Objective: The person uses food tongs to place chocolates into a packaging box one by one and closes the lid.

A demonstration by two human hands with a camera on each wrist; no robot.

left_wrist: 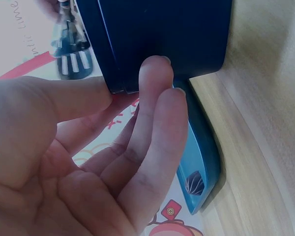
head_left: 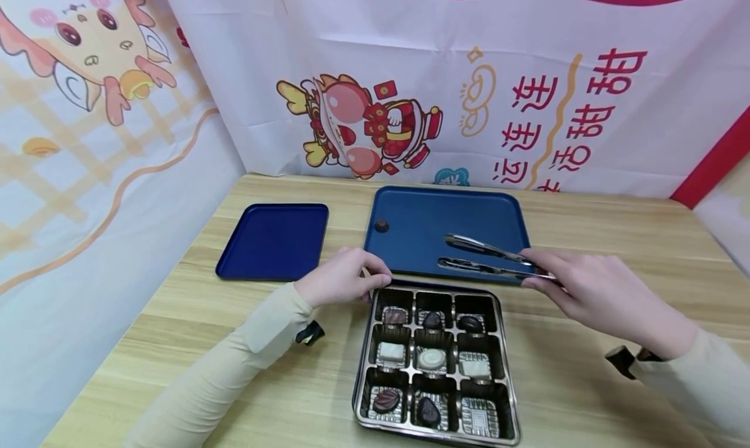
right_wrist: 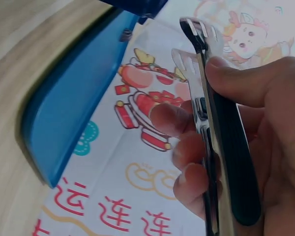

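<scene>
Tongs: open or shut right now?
Open. In the head view, the tongs in the right hand have their tips apart, with nothing gripped between them.

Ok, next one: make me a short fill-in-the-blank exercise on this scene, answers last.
1. The right hand holds a pair of ____.
2. The box has ____ compartments.
3. The larger tray carries exactly ____ chocolate.
4. In the box's row nearest the person, the ____ compartment lacks a chocolate.

Missing words: tongs; nine; one; right.
</scene>
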